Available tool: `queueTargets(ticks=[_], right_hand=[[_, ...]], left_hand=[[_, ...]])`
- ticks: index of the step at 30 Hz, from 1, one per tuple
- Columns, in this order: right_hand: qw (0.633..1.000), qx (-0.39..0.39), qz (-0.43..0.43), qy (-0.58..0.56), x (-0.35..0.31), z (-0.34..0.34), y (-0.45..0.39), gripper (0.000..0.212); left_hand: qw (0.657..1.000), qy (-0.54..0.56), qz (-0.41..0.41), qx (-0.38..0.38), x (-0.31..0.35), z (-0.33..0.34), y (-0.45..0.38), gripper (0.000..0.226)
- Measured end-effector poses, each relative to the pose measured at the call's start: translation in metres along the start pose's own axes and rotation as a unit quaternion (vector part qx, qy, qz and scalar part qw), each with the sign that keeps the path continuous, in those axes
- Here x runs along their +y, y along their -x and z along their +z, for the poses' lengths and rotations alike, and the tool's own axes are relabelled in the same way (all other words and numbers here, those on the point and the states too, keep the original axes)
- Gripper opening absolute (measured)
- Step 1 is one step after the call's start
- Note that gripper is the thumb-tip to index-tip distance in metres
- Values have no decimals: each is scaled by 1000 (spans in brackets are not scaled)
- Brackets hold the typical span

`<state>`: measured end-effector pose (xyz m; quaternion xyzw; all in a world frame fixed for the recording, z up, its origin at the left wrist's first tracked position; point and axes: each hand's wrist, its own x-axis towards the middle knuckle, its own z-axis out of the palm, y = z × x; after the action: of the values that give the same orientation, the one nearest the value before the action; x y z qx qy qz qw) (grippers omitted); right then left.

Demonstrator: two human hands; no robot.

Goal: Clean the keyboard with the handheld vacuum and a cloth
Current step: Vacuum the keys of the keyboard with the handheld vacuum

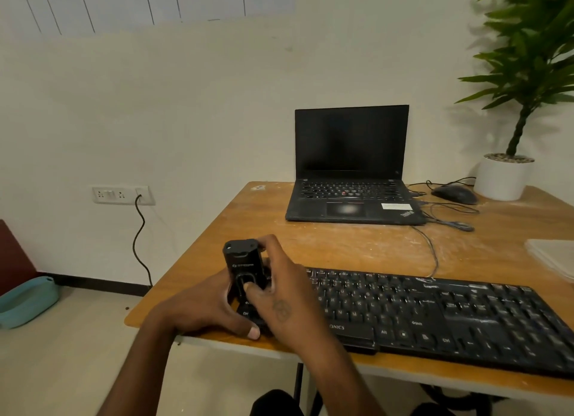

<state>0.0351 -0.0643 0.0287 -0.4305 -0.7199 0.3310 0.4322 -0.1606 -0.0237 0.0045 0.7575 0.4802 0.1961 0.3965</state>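
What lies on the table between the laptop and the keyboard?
Only a thin grey cable crosses the bare, dusty table between laptop and keyboard, per the head view.

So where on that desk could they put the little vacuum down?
The widest bare patch lies between the laptop and the keyboard. Another runs left of the laptop to the table edge. It is crowded at back right: mouse, cables, plant pot.

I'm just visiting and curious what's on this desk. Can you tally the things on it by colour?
Black: 4 - handheld vacuum, keyboard, laptop, mouse
White: 2 - plant pot, folded cloth
Green: 1 - plant
Total: 7

Both the left hand and the right hand hold the vacuum.
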Motion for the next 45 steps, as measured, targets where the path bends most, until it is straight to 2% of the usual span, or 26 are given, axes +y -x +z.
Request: queueTargets(ticks=[2,6,10,16,21,26,31,40,42,45], right_hand=[[1000,-2,1,-9,1,-3,3,49],[999,9,32,-22,9,-42,19,47],[999,35,38,-8,14,-73,33,47],[999,27,12,18,8,-35,15,47],[1000,5,-11,5,2,-3,1,47],[1000,15,22,-16,10,-36,16,48],[998,48,47,10,14,-78,35,48],[1000,19,-5,18,4,-14,6,50],[1000,8,-2,18,3,-10,5,50],[1000,11,23,-19,6,-27,13,50]], left_hand=[[1000,-3,3,-1,1,0,0,105],[999,31,33,-25,0,-1,0,127],[999,30,35,-25,0,-2,-1,127],[999,24,32,-21,-1,-2,-2,127],[1000,4,11,-5,-3,-1,-2,114],[999,26,32,-20,-4,-1,-2,129],[999,26,34,-22,-2,-1,-3,128],[1000,10,22,-10,-1,-1,-1,121],[1000,9,17,-9,-1,-1,-1,117],[999,18,30,-20,-1,-2,-2,125]])
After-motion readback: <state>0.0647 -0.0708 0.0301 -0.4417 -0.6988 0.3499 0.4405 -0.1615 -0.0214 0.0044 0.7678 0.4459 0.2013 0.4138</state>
